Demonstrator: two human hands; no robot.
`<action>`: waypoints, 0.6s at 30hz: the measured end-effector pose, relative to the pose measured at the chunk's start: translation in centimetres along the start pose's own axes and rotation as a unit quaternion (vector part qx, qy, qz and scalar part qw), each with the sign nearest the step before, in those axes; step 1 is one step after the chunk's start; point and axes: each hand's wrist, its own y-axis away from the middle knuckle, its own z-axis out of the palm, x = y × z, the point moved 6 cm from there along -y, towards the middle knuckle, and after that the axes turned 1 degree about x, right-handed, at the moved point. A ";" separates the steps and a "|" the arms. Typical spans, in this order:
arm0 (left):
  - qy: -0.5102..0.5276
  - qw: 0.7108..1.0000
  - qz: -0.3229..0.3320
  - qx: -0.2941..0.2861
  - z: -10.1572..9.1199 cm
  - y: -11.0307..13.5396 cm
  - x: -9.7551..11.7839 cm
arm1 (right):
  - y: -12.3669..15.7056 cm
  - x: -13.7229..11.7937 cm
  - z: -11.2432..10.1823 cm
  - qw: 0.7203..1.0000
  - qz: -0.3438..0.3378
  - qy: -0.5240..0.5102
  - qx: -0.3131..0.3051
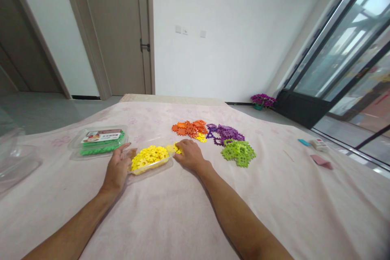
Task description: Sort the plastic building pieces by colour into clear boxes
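A clear plastic tray [151,166] full of yellow snap-together pieces [149,157] lies on the pink cloth in front of me. My left hand [117,168] rests against the tray's left end, fingers stretched along it. My right hand [189,154] is at the tray's right end, fingers curled over a yellow piece [176,148] at the rim. Beyond it lie an orange pile [190,128], a few loose yellow pieces [200,137], a purple pile [226,133] and a light green pile [239,152].
A closed clear box [98,141] with green pieces and a label sits at the left. Clear plastic lids [14,158] lie at the far left edge. Small items, a teal one [304,142] and a pink one [321,161], lie at the right. A glass door is beyond.
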 end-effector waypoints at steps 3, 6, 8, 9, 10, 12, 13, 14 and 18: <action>-0.001 1.000 0.000 0.000 0.0 0.1 0.3 | 0.1 0.0 -0.2 1.000 0.020 0.019 0.011; -0.012 1.000 0.005 0.004 0.0 0.1 0.5 | 0.3 0.4 -0.6 0.998 0.049 0.036 0.015; -0.014 1.000 0.008 0.009 -0.1 0.1 0.5 | 0.4 0.8 -0.8 0.997 0.065 0.041 -0.009; -0.012 1.000 0.009 0.010 -0.2 0.1 0.5 | 0.3 1.0 -0.8 0.996 0.070 0.041 -0.029; -0.010 1.000 0.008 0.010 -0.2 0.0 0.5 | 0.3 1.1 -0.9 0.995 0.073 0.041 -0.050; -0.006 1.000 0.006 0.007 -0.1 0.0 0.4 | 0.2 1.4 -1.1 0.993 0.081 0.037 -0.081; -0.004 1.000 0.006 0.007 -0.1 0.0 0.3 | 0.2 1.5 -1.2 0.992 0.087 0.033 -0.087; -0.001 1.000 0.007 0.008 -0.1 0.0 0.3 | 0.1 1.7 -1.3 0.991 0.095 0.028 -0.090; 0.007 1.000 0.004 0.006 0.0 0.1 0.4 | 0.1 2.9 -1.1 0.985 0.147 -0.024 -0.090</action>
